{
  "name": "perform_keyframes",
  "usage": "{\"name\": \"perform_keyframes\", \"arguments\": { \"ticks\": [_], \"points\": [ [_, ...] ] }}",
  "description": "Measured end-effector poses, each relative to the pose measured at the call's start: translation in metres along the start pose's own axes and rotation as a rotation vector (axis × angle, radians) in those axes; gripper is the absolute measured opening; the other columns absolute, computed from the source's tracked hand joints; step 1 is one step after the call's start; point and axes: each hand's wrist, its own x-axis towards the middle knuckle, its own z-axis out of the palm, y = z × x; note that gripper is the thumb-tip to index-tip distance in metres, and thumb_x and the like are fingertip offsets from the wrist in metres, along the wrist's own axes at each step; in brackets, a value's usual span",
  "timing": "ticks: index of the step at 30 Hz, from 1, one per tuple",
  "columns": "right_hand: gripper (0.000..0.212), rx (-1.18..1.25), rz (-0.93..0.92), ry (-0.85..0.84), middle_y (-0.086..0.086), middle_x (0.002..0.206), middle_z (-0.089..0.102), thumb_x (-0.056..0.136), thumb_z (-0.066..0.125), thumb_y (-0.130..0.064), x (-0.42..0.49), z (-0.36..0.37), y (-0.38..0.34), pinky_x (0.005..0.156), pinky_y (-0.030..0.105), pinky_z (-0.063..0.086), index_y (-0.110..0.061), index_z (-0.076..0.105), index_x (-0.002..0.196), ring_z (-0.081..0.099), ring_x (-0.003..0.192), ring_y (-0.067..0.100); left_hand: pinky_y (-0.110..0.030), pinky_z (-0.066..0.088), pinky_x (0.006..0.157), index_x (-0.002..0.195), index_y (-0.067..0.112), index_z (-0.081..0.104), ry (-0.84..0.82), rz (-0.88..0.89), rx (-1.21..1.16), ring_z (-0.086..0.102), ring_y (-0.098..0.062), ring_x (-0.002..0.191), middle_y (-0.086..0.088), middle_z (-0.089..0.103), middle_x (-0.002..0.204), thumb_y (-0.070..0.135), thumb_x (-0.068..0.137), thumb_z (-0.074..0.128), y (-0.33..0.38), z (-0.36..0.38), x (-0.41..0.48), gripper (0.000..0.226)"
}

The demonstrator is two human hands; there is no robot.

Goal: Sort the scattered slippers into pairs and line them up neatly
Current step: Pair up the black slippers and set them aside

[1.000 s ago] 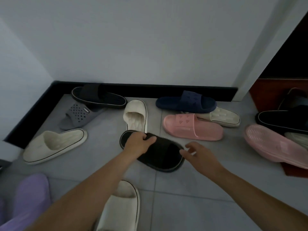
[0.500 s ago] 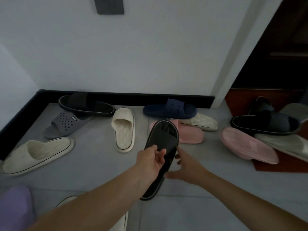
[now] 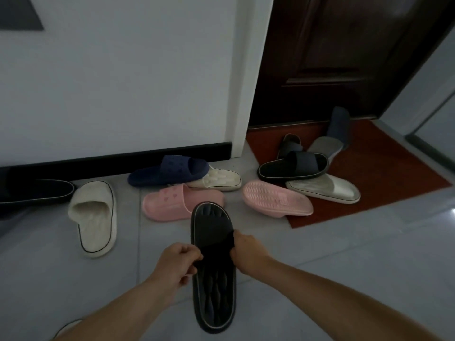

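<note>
Black slipper [image 3: 214, 291]: held on the near side of the pink slipper [image 3: 172, 203].
Long axis: ran away from the person, toe toward the pink slipper.
Left hand [image 3: 178, 263]: pinched its left strap edge.
Right hand [image 3: 247, 252]: gripped the right edge.

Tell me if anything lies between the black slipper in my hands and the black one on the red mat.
Yes. The upside-down pink slipper lies on the floor between the held black slipper and the far black slipper on the red mat, straddling the mat's near corner.
</note>
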Motion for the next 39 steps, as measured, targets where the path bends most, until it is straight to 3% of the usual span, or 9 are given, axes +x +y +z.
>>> {"name": "perform_keyframes", "arguments": {
  "ticks": [6, 10, 13, 15, 19, 26, 31, 35, 39],
  "points": [
    [0.038, -0.035, -0.01, -0.134, 0.025, 0.12, 0.057, 0.089, 0.044, -0.01, -0.013, 0.015, 0.046, 0.083, 0.036, 0.047, -0.004, 0.04, 0.127, 0.058, 0.106, 0.038, -0.019, 0.032, 0.048, 0.086, 0.016, 0.056, 0.029, 0.034, 0.102, 0.05, -0.012, 0.056, -0.003, 0.056, 0.073, 0.009, 0.084, 0.062, -0.01, 0.012, 0.017, 0.01],
    [0.039, -0.097, -0.022, -0.206, 0.023, 0.119, 0.058, 0.09, 0.044, -0.014, -0.015, 0.035, 0.058, 0.081, 0.037, 0.049, -0.006, 0.039, 0.128, 0.059, 0.105, 0.037, -0.02, 0.04, 0.051, 0.111, 0.01, 0.055, -0.033, 0.103, 0.332, 0.056, -0.015, 0.072, -0.006, 0.059, 0.088, 0.008, 0.085, 0.062, -0.019, 0.03, 0.023, 0.027],
    [0.045, -0.149, -0.086, -0.275, 0.018, 0.121, 0.058, 0.089, 0.052, -0.025, -0.011, 0.036, 0.061, 0.079, 0.035, 0.049, -0.009, 0.039, 0.128, 0.058, 0.106, 0.033, -0.013, 0.04, 0.071, 0.124, 0.004, 0.05, -0.156, 0.359, 0.687, 0.054, -0.017, 0.094, -0.011, 0.055, 0.12, 0.013, 0.083, 0.068, -0.029, 0.041, 0.028, 0.046],
    [0.059, -0.169, -0.109, -0.274, 0.01, 0.12, 0.06, 0.083, 0.061, -0.042, -0.005, 0.025, 0.068, 0.084, 0.034, 0.049, -0.018, 0.039, 0.132, 0.058, 0.107, 0.028, -0.019, 0.041, 0.09, 0.128, 0.01, 0.049, -0.218, 0.476, 0.856, 0.052, -0.018, 0.107, -0.008, 0.05, 0.128, 0.024, 0.08, 0.07, -0.032, 0.046, 0.031, 0.054],
    [0.072, -0.02, -0.08, -0.144, -0.002, 0.11, 0.062, 0.073, 0.068, -0.057, 0.015, -0.016, 0.09, 0.084, 0.031, 0.049, -0.029, 0.043, 0.133, 0.058, 0.094, 0.015, -0.035, 0.04, 0.103, 0.126, 0.014, 0.05, -0.185, 0.555, 0.85, 0.048, -0.02, 0.117, -0.004, 0.052, 0.126, 0.034, 0.076, 0.074, -0.029, 0.058, 0.037, 0.059],
    [0.041, 0.414, 0.038, 0.276, -0.007, 0.092, 0.062, 0.081, 0.069, -0.039, 0.084, -0.077, 0.136, 0.054, 0.018, 0.049, -0.023, 0.055, 0.116, 0.062, 0.078, 0.011, -0.022, 0.039, 0.088, 0.126, 0.02, 0.047, -0.14, 0.581, 0.668, 0.047, -0.009, 0.108, 0.006, 0.047, 0.123, 0.031, 0.077, 0.074, 0.023, 0.084, 0.053, 0.057],
    [0.052, 0.333, 0.185, 0.599, 0.006, 0.121, 0.053, 0.082, 0.068, -0.039, 0.138, -0.12, 0.162, 0.079, 0.031, 0.047, -0.017, 0.049, 0.125, 0.056, 0.094, 0.017, -0.024, 0.041, 0.09, 0.123, 0.02, 0.048, -0.108, 0.662, 0.733, 0.048, -0.009, 0.106, 0.008, 0.049, 0.117, 0.034, 0.075, 0.075, 0.078, 0.103, 0.067, 0.057],
    [0.073, 0.292, 0.345, 0.577, 0.014, 0.137, 0.03, 0.077, 0.073, -0.036, 0.173, -0.142, 0.185, 0.086, 0.043, 0.049, -0.019, 0.031, 0.135, 0.054, 0.11, 0.038, -0.021, 0.04, 0.088, 0.118, 0.025, 0.047, -0.031, 0.662, 0.761, 0.048, -0.008, 0.108, 0.013, 0.047, 0.112, 0.036, 0.075, 0.074, 0.089, 0.114, 0.086, 0.052],
    [0.094, 0.395, 0.409, 0.584, 0.02, 0.146, 0.018, 0.074, 0.077, -0.031, 0.203, -0.141, 0.197, 0.092, 0.047, 0.046, -0.023, 0.013, 0.143, 0.048, 0.118, 0.043, -0.017, 0.034, 0.088, 0.119, 0.025, 0.048, 0.019, 0.594, 0.748, 0.048, -0.004, 0.101, 0.014, 0.049, 0.109, 0.033, 0.075, 0.073, 0.063, 0.109, 0.091, 0.051]
  ]
}}
